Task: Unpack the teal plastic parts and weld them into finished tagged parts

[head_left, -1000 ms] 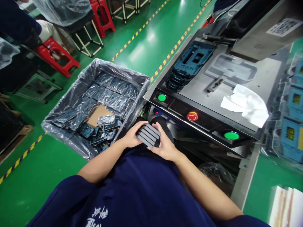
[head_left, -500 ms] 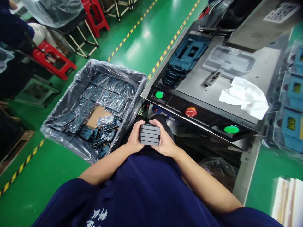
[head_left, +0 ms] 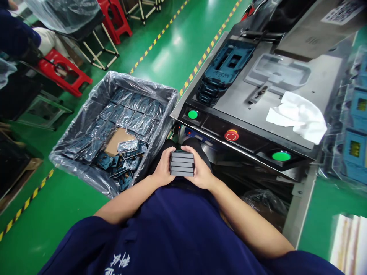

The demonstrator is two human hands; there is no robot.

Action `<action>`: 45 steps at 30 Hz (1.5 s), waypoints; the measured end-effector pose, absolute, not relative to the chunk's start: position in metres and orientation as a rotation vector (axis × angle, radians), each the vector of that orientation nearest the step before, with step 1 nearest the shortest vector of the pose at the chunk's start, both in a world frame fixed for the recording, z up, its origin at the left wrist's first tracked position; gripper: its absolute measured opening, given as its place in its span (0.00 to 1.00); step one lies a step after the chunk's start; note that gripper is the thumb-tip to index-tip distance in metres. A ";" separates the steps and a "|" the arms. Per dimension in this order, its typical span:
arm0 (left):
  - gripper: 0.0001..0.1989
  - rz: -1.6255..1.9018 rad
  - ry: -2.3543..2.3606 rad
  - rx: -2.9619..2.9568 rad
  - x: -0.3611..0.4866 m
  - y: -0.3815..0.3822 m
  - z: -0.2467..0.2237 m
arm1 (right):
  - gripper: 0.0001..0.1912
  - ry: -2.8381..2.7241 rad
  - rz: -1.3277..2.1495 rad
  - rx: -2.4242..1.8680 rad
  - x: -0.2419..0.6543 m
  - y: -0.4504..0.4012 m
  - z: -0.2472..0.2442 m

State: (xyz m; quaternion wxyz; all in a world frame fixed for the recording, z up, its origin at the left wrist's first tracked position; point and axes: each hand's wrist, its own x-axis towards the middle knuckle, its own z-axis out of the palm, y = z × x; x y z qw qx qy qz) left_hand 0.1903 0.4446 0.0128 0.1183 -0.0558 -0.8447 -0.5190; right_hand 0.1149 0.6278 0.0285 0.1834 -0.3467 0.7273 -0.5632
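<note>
Between my two hands, in front of my lap, is a stack of several flat dark grey blocks (head_left: 181, 164). My left hand (head_left: 164, 168) closes on the stack's left side, with the thumb near its top edge. On the opposite side my right hand (head_left: 200, 168) grips it in the same way. The blocks' front faces show as parallel grey bands, and their undersides are hidden. A plastic-lined bin (head_left: 83, 103) stands on the floor to the left, holding wrapped dark blue plastic parts (head_left: 137, 103) and some loose ones around a piece of cardboard (head_left: 119, 140).
At right is a machine bench with green buttons (head_left: 281, 156), a red emergency stop (head_left: 231, 135), a blue plastic housing (head_left: 226, 67) and a white cloth (head_left: 298, 116). Clear trays of blue parts (head_left: 355, 143) lie beyond it. A seated person and red stools (head_left: 64, 72) are at upper left.
Both hands keep their hold on the stack of blocks, which is turned very slightly. The view of the machine bench has shifted a little.
</note>
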 end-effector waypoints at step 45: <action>0.46 -1.309 -2.599 -0.039 0.195 0.458 0.066 | 0.42 1.600 -2.129 -0.387 0.115 0.600 0.033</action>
